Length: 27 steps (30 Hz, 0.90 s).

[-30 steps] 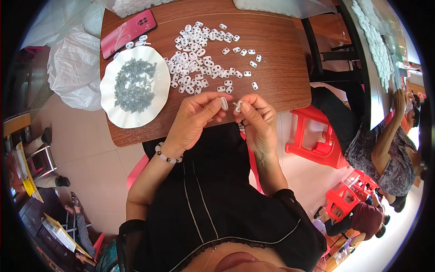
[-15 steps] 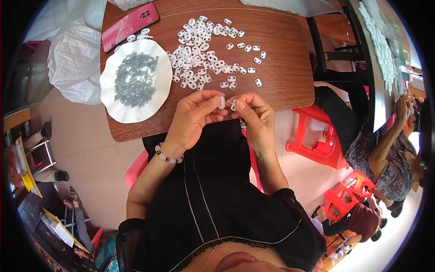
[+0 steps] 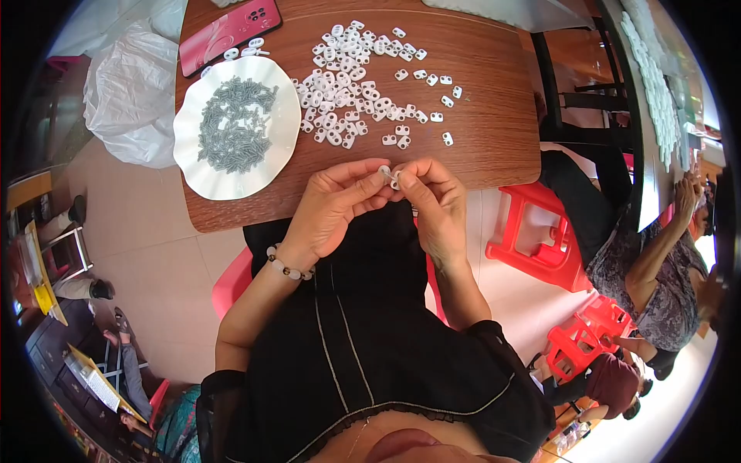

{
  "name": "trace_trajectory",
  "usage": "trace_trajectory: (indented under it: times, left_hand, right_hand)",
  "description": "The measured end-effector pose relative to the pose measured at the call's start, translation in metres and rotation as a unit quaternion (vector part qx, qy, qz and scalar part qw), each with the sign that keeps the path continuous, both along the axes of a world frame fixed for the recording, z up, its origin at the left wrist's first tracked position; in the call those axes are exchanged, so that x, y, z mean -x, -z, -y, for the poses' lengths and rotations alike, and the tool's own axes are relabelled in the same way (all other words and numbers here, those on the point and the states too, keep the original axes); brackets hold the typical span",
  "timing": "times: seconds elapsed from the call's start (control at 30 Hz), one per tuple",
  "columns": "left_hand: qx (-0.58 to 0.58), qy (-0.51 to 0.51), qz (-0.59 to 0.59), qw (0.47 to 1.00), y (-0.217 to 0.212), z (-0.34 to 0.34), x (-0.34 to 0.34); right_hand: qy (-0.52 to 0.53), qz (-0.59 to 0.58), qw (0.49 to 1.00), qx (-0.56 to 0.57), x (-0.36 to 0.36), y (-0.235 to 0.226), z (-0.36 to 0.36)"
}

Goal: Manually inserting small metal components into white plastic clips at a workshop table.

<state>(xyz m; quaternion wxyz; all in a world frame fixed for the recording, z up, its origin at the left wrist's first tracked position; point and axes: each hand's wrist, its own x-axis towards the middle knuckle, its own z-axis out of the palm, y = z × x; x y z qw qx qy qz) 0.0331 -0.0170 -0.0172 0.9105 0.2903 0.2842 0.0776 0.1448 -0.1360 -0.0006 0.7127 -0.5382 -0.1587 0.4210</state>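
My left hand (image 3: 336,202) pinches a small white plastic piece (image 3: 385,171) between thumb and forefinger. A second white plastic piece with holes (image 3: 395,182) is pinched in my right hand (image 3: 436,197). Both hands meet fingertip to fingertip just over the table's near edge, and the two pieces touch or nearly touch. Beyond them many loose white two-holed pieces (image 3: 340,89) lie heaped on the brown wooden table (image 3: 486,100). To the left stands a white wavy-rimmed plate (image 3: 189,150) bearing a pile of small grey springs or pins (image 3: 235,127), too small to tell which.
A pink phone (image 3: 224,37) lies at the table's far left, beside several finished-looking white pieces (image 3: 248,51). A white plastic bag (image 3: 131,96) hangs left of the table. Red stools (image 3: 532,239) stand at right, where other people (image 3: 656,270) sit at another table.
My hands have come closer together, bringing the two white pieces from slightly apart to touching or almost touching. The view has shifted a little, so the tabletop sits slightly higher and further right.
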Motion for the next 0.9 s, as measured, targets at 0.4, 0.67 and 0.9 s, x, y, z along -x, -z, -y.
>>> trace_trajectory:
  times: [0.4,0.67,0.9]
  left_hand:
    - [-0.006,0.001,-0.020,1.000,0.0027,-0.0021,0.0053]
    - [0.047,-0.013,-0.032,0.998,-0.0007,-0.0051,0.0068]
    - [0.035,-0.018,-0.030,0.999,-0.0020,-0.0043,0.0058]
  right_hand:
    - [0.004,-0.004,1.000,-0.006,0.0033,0.0056,0.0023]
    - [0.025,0.004,1.000,0.007,0.0072,-0.0006,0.0024]
    - [0.037,0.016,0.999,-0.003,0.0074,0.0011,0.0009]
